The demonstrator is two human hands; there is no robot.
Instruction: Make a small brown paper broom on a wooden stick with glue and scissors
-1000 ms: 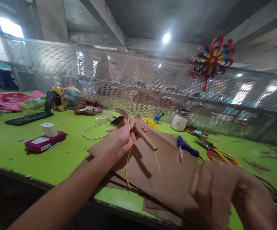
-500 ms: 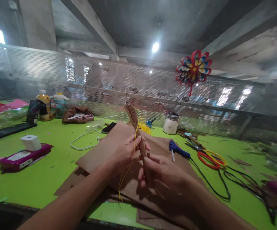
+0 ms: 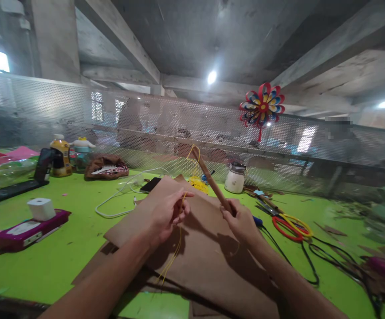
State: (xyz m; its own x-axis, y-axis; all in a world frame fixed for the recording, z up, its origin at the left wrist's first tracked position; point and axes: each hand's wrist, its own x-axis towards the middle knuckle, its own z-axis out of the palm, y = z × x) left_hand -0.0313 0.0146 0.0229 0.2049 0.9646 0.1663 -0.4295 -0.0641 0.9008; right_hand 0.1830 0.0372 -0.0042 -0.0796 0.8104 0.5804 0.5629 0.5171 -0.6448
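Note:
My right hand (image 3: 241,221) is closed around the lower end of a pleated brown paper bundle (image 3: 214,181), which slants up and to the left. A thin yellow string (image 3: 175,256) is caught in the curled fingers of my left hand (image 3: 170,215), and its loose ends hang below. A loop of yellow string rises beside the bundle's top end; whether it is tied there I cannot tell. Under both hands lie large brown paper sheets (image 3: 209,254). Behind them is a tangle of yellow string (image 3: 199,185).
Scissors (image 3: 290,227) with red and yellow handles and a partly hidden blue glue gun (image 3: 257,221) lie right, with black cords. A white jar (image 3: 235,178) stands behind. Leftward are a phone (image 3: 151,185), a white cable, a purple power strip (image 3: 33,230) and a bottle (image 3: 60,155).
My hands have moved apart. The right one has carried the paper bundle up and to the right, out of the left hand, which has shifted slightly left with the string.

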